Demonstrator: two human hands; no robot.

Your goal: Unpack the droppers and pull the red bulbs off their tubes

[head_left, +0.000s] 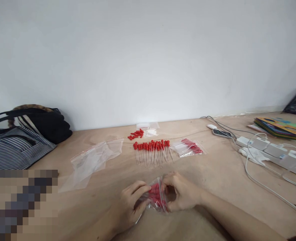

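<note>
Near the table's front, a clear zip bag (158, 197) with red-topped pieces inside is held between both hands. My left hand (135, 202) grips its left end, fingers closed over the plastic. On the zip side, my right hand (180, 192) pinches the bag's edge between thumb and fingers. Beyond the hands lies a row of glass droppers (151, 152) with red rubber bulbs. To their right is another filled zip bag (189, 147) with red bulbs showing. Loose red bulbs (136, 134) lie behind the row, beside clear tubes (151, 131) on a plastic bag.
Flat clear bags (90, 162) lie on the wooden table (188, 169) at left. A striped bag (19, 145) stands by the wall. At right are a power strip (280, 155) with white cables, a small dark device (221, 133) and a stack of coloured sheets (278, 129).
</note>
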